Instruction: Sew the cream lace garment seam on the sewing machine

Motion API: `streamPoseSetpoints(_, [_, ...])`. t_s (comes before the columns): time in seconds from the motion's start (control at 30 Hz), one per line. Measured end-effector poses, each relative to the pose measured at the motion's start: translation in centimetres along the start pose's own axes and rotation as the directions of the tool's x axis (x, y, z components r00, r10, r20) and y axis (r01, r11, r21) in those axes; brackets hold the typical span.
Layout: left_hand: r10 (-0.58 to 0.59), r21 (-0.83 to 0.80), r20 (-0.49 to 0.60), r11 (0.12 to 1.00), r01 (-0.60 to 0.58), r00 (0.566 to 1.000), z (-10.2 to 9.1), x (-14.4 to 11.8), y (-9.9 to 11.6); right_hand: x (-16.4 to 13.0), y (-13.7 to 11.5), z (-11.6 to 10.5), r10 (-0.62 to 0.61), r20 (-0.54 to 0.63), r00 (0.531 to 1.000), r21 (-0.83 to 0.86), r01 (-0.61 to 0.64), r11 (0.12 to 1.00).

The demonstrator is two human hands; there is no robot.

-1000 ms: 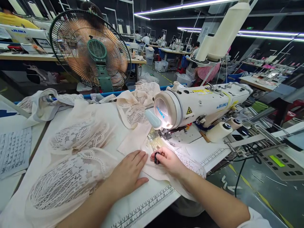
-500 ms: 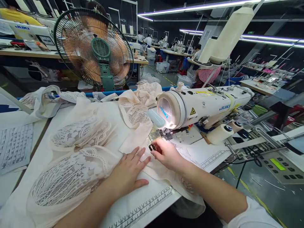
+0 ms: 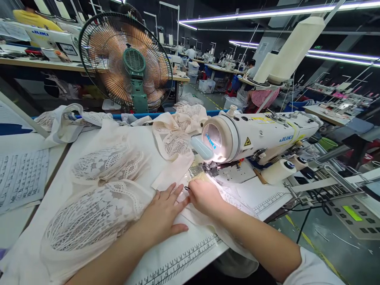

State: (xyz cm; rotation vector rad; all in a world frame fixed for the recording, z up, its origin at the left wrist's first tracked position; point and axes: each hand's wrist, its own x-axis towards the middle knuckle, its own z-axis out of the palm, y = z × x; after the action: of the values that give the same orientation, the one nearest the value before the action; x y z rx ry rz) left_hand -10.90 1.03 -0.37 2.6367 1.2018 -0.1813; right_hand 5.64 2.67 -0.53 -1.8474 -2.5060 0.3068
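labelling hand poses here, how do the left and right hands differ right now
The left hand lies flat, fingers spread, palm down on the cream fabric; the right hand is curled, fingertips pinched on a small dark piece that barely shows. The right hand sits nearer the sewing machine, in its lamp light; the left is further back, dimmer. Both rest on the same fabric, nearly touching.

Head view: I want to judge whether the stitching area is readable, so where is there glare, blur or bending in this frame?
Head view: the sewing machine lamp blows out the cream fabric beside the right hand, hiding detail there; the fan blades are motion-blurred; the wide lens bends the table edge and ceiling light strips; the left hand is evenly lit and sharp.
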Motion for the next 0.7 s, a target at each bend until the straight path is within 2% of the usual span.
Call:
streamPoseSetpoints(0.3, [-0.013, -0.042, -0.017, 0.999, 0.012, 1.000, 0.34, 0.07, -0.17, 0.41, -0.36, 0.77, -0.030, 0.029, 0.999, -0.029, 0.031, 0.999])
streamPoseSetpoints(0.5, [-0.006, -0.007, 0.008, 1.000, 0.006, 1.000, 0.25, 0.05, -0.16, 0.57, -0.45, 1.09, -0.047, 0.034, 0.998, -0.030, 0.048, 0.998])
streamPoseSetpoints(0.7, [-0.008, -0.004, 0.005, 1.000, 0.008, 1.000, 0.02, -0.04, 0.01, 0.46, -0.42, 0.39, -0.056, 0.087, 0.995, -0.038, 0.060, 0.998])
